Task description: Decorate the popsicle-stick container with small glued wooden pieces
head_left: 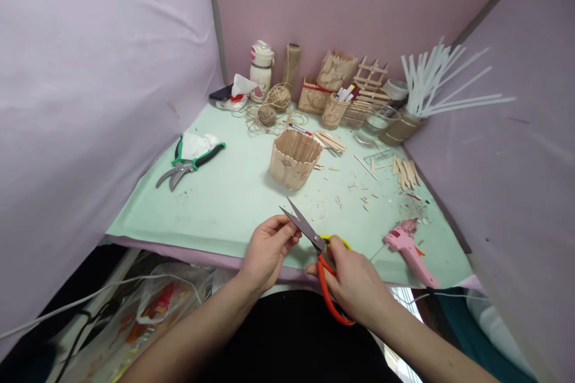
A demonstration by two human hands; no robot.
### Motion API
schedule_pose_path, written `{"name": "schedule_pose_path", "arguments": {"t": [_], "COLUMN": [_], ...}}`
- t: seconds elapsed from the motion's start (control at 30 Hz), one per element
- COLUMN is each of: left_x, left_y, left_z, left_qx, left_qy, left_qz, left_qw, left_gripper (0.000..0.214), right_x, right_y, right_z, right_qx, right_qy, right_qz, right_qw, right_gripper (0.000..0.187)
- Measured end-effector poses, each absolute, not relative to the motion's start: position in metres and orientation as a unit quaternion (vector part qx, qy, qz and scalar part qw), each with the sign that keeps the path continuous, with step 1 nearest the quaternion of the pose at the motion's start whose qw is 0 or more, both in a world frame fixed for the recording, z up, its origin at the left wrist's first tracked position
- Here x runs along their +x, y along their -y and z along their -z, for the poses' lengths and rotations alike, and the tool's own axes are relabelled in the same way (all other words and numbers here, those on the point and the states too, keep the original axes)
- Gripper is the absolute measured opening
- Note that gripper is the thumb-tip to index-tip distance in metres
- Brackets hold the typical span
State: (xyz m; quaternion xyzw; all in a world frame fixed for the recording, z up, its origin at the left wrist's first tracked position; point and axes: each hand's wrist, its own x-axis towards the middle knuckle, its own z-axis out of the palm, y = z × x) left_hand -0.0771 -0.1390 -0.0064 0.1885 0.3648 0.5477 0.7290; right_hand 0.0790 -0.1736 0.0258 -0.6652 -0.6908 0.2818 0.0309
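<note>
My right hand [354, 281] grips scissors [309, 232] with one red and one yellow handle loop. Their blades are slightly apart and point up and to the left. Close beside the blades, my left hand [269, 248] is closed in a pinch; whatever lies between its fingertips is too small to make out. Beyond both hands a basket made of wooden craft sticks [294, 161] stands upright on the pale green table [215, 203].
Green-handled pruning shears [186, 164] lie at left, a pink glue gun [406, 245] at right. Loose craft sticks [405, 172] and wood scraps are scattered at right. Behind stand twine balls [267, 115], a bottle [261, 75], stick-built holders [335, 111] and white glue sticks [431, 81].
</note>
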Motion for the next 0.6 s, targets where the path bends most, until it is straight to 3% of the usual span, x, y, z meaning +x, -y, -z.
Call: {"name": "schedule_pose_path", "arguments": {"t": [0.13,0.43,0.6], "left_x": [-0.077,-0.081,-0.080], "left_y": [0.136,0.134,0.134], "left_z": [0.004,-0.001,-0.002], "left_qx": [0.180,0.193,0.190], "left_qy": [-0.384,-0.407,-0.407], "left_qz": [-0.528,-0.464,-0.461], "left_qw": [0.735,0.763,0.765], "left_gripper": [0.020,0.023,0.025], "right_x": [0.085,0.096,0.087], "right_y": [0.171,0.158,0.155], "right_z": [-0.024,-0.025,-0.027], "right_qx": [-0.652,-0.631,-0.618], "right_qy": [0.666,0.616,0.623], "right_qz": [-0.355,-0.401,-0.415], "right_qw": [0.074,0.250,0.240], "right_gripper": [0.018,0.033,0.032]}}
